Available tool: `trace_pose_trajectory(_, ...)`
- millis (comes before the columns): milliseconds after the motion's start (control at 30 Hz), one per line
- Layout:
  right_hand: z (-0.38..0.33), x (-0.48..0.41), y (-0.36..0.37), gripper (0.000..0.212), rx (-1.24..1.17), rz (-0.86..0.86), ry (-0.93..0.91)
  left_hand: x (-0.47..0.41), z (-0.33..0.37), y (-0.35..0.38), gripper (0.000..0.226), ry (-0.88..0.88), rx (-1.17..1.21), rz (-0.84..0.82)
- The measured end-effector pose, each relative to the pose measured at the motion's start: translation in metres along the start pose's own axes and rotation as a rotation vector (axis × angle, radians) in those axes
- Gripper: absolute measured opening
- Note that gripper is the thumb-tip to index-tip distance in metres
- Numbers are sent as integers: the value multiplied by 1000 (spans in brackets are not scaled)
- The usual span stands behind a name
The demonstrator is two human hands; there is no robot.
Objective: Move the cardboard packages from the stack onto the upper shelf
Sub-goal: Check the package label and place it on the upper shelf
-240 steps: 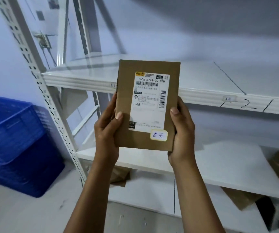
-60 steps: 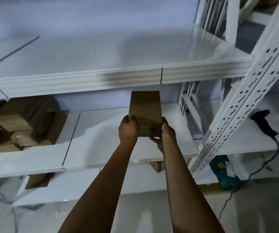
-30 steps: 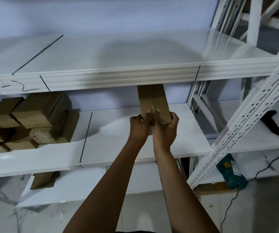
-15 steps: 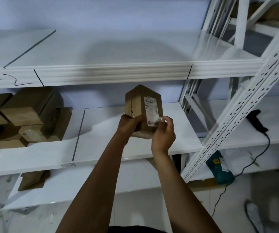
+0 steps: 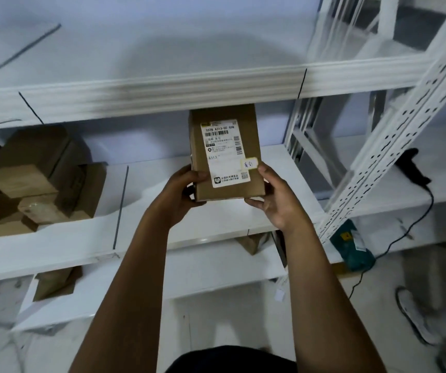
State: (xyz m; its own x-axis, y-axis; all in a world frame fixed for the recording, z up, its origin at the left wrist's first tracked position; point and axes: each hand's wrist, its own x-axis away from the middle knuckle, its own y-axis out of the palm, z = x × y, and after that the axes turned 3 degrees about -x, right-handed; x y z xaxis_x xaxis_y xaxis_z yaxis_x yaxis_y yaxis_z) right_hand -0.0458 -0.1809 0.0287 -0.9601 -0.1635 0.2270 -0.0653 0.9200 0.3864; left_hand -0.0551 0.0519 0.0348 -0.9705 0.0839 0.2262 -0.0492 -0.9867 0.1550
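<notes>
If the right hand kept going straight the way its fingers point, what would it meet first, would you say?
The right hand points up and forward, gripping the cardboard package. Continuing on, the package top would probably meet the upper shelf's front lip first, though depth is unclear.

Package stack (image 5: 25, 181): cut off at frame's left edge. Label (image 5: 225, 153) small print: illegible (only "A313" reads). Package's (image 5: 227, 154) top edge: hidden behind upper shelf (image 5: 162, 90).

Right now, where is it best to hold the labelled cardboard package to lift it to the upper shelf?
Grip the cardboard package by its two long side faces, low down, one palm from each side, as the left hand and right hand do. It stands upright and narrow, label facing the person.
</notes>
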Motion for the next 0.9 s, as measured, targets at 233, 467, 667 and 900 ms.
trace_pose_trajectory(233,-4,3,-2,26,43,-13,-18,2,-3,6,102,-9,44,2)
trace_pose_trajectory(467,-3,4,-9,28,75,-7,-23,5,-7,19,97,42,60,31)
trace_pose_trajectory(667,-8,6,-16,45,77,-22,-26,6,-12,27,83,129,45,51)
trace_pose_trajectory(900,-11,9,-25,45,-9,-79,7,12,-14,21,84,161,10,42)
